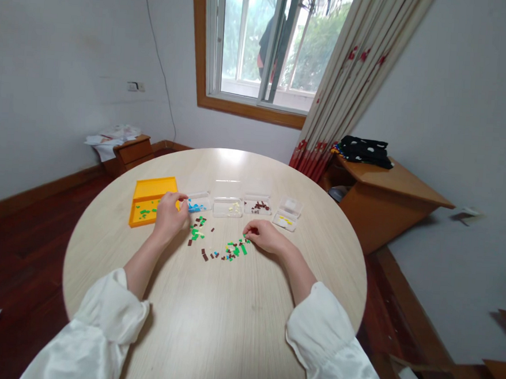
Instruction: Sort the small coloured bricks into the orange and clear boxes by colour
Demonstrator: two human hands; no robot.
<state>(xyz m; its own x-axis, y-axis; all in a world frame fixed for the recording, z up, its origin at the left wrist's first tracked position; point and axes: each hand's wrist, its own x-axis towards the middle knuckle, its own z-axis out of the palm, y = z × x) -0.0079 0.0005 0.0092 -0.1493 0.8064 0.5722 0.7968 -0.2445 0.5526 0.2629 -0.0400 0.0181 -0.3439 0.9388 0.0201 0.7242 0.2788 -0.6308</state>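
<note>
My left hand [172, 214] is closed in a pinch between the yellow case [155, 187] and a clear box of blue bricks [196, 207]. Whatever lies between its fingertips is too small to make out. Over the right end of the loose small bricks [236, 250], mostly green and brown, my right hand [266, 235] is also pinched. Its fingertips come down close to a green piece, and I cannot tell what they grip. A second group of green and brown bricks [197, 230] lies near my left hand. Green bricks [147, 212] sit inside the yellow case.
Behind the loose bricks stand open clear boxes: one with pale yellow pieces [233, 209], one with brown pieces [260, 206], one with yellow pieces [285, 220]. All rest on a round wooden table [226, 326]. A wooden cabinet [383, 193] stands to the right.
</note>
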